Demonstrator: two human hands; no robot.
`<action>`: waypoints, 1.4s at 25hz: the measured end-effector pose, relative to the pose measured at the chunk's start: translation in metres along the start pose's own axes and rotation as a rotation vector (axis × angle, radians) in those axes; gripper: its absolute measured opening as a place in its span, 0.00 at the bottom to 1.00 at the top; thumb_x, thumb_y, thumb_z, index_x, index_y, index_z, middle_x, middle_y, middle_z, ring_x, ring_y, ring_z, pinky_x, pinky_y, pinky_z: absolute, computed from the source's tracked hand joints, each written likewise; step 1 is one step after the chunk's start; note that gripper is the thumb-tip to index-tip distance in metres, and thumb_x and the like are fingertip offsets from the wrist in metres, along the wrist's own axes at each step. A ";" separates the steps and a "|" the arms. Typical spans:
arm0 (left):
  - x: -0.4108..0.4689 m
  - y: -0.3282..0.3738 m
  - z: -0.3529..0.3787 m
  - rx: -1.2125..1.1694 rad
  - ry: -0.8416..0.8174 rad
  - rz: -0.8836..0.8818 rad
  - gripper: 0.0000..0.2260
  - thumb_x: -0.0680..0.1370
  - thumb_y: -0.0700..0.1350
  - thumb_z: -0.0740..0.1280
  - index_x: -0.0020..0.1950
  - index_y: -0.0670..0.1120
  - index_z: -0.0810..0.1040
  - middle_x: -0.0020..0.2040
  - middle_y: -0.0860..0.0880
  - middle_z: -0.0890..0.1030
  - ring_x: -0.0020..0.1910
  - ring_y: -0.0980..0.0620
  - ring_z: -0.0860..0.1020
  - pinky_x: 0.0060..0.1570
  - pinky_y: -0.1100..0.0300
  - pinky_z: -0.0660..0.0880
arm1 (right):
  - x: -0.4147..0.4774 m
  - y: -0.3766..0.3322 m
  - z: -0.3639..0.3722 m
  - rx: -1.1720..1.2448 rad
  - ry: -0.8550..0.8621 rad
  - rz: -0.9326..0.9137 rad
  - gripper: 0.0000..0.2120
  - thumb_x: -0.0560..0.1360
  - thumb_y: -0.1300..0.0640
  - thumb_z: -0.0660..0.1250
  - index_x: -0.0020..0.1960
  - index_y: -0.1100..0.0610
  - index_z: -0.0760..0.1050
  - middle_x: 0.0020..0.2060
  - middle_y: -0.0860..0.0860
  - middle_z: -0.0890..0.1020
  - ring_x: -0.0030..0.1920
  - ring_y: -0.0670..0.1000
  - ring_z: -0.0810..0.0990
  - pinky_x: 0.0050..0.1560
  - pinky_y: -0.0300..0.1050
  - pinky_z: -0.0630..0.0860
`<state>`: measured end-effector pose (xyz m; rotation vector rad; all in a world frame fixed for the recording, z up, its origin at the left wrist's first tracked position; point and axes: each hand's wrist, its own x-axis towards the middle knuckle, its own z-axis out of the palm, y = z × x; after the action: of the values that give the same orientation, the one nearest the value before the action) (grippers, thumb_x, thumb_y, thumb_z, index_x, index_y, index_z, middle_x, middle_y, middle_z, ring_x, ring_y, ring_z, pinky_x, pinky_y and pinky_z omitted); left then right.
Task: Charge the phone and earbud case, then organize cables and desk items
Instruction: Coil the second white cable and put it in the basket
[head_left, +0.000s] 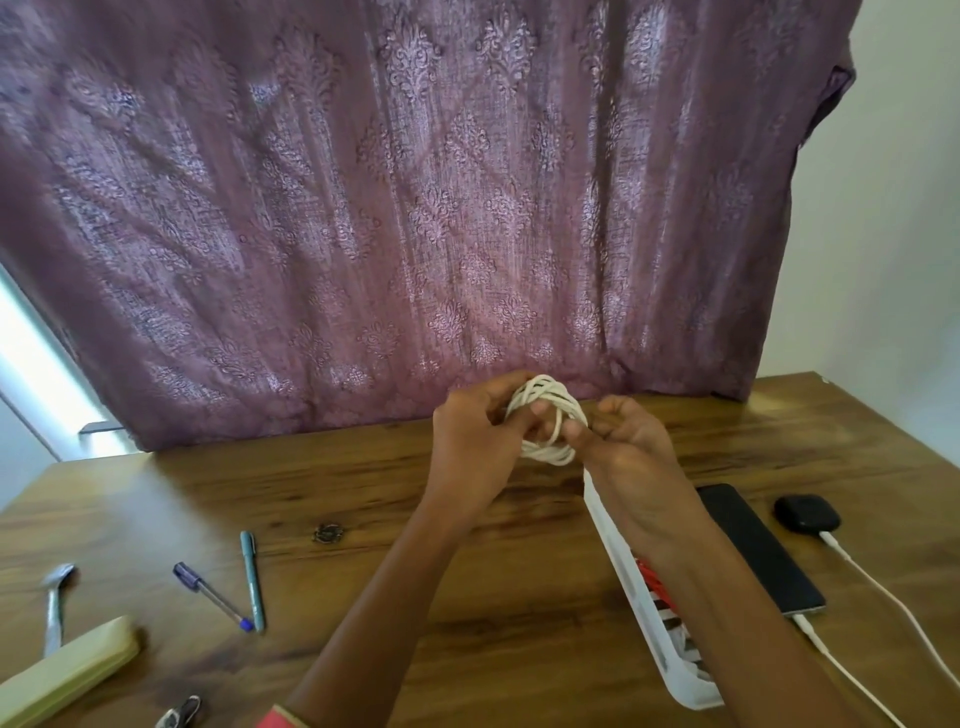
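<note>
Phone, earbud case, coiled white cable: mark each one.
phone (761, 551): head view, middle of its dark screen.
earbud case (806, 513): head view, middle of its black top.
coiled white cable (548, 454): head view, lower loops.

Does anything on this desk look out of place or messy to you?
A metal spoon lies near the left edge of the desk beside a cream case, odd among stationery. A teal pen and a purple-capped pen lie loose nearby, tips almost touching. Nothing looks spilled or broken.

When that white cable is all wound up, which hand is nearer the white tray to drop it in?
Probably the right hand: its forearm lies directly over the white tray, while the left hand sits further left. Both hands grip the cable coil.
</note>
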<state>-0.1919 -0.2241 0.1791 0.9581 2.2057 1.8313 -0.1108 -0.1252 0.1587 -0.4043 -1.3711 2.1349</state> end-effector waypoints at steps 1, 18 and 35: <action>0.001 0.001 0.001 0.013 -0.010 0.019 0.11 0.73 0.39 0.70 0.52 0.51 0.82 0.42 0.56 0.84 0.43 0.60 0.81 0.50 0.61 0.78 | 0.001 0.000 -0.002 0.105 -0.048 0.037 0.10 0.70 0.70 0.65 0.45 0.59 0.67 0.37 0.55 0.83 0.38 0.49 0.82 0.47 0.43 0.77; 0.003 -0.003 -0.001 -0.028 0.142 -0.039 0.11 0.75 0.41 0.68 0.53 0.55 0.80 0.37 0.61 0.81 0.37 0.69 0.78 0.39 0.75 0.74 | 0.000 0.017 -0.003 -1.284 0.080 -0.983 0.12 0.73 0.53 0.66 0.55 0.51 0.80 0.45 0.53 0.75 0.46 0.52 0.71 0.40 0.47 0.74; 0.001 -0.027 -0.011 -0.272 -0.027 -0.191 0.10 0.74 0.37 0.67 0.54 0.47 0.81 0.48 0.48 0.84 0.47 0.55 0.81 0.44 0.64 0.76 | 0.002 -0.008 -0.016 -0.541 -0.296 -0.248 0.09 0.74 0.66 0.61 0.37 0.66 0.75 0.33 0.59 0.76 0.31 0.52 0.72 0.33 0.39 0.70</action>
<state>-0.2085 -0.2345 0.1570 0.6906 1.8930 1.9483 -0.1015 -0.1103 0.1595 -0.1084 -2.0559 1.6484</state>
